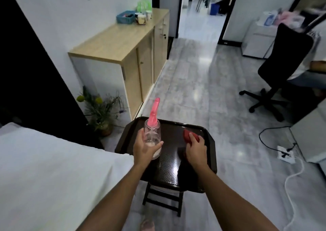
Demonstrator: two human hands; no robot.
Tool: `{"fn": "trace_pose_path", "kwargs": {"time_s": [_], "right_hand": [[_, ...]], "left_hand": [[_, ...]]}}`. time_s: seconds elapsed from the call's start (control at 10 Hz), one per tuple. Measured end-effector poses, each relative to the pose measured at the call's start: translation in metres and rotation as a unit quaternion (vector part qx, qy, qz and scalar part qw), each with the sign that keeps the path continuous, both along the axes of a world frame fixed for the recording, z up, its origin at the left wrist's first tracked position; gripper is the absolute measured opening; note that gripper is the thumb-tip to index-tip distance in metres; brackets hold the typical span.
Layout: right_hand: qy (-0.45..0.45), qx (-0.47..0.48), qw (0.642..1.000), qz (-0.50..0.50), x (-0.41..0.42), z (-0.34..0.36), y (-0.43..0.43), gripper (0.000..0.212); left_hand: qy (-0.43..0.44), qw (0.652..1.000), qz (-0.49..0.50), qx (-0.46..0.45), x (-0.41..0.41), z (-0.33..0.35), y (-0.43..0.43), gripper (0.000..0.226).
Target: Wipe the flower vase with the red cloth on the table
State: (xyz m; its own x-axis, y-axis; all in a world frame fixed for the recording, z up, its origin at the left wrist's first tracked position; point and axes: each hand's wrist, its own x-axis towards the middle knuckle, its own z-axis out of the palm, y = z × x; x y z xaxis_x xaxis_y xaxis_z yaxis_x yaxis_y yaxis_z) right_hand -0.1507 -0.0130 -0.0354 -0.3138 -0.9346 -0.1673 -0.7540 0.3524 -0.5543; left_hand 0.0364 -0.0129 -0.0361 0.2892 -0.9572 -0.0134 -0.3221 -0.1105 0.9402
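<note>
So far I see only a start: my left hand (143,147) is wrapped around a clear spray bottle (152,138), while my right hand (195,148) curls over the red cloth (187,136) on the dark tray (169,167) at lower centre. A vase with greenery (104,125) stands at lower left, unwiped.

At centre frame, the bottle (152,139) is clear, glossy plastic or glass with a matt pink plastic sprayer top. The dark worktop (169,162) shines, its surface finely dimpled. The red cloth (187,136) looks soft and matt. At upper left, the cabinet (123,43) shows pale matt wood grain. The floor (202,89) is polished, reflective grey stone.
</note>
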Motion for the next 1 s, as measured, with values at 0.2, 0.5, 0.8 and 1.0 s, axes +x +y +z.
{"fn": "trace_pose_path", "kwargs": {"time_s": [0.2,0.5,0.8,1.0], "right_hand": [[0.034,0.012,0.999,-0.020,0.024,-0.030,-0.010,0.047],[0.159,0.133,0.975,0.077,0.024,-0.070,0.002,0.069],[0.167,0.241,0.936,0.195,0.008,-0.059,-0.006,0.081],[0.175,0.129,0.956,0.198,0.026,-0.044,0.018,0.062]], "left_hand": [[0.000,0.999,-0.049,0.015,-0.007,-0.020,-0.027,0.071],[0.020,0.995,-0.083,0.041,-0.008,-0.037,-0.041,0.068],[-0.137,0.968,-0.135,0.164,0.006,-0.048,-0.031,0.116],[-0.284,0.923,-0.178,0.189,0.034,-0.045,0.013,0.073]]}}
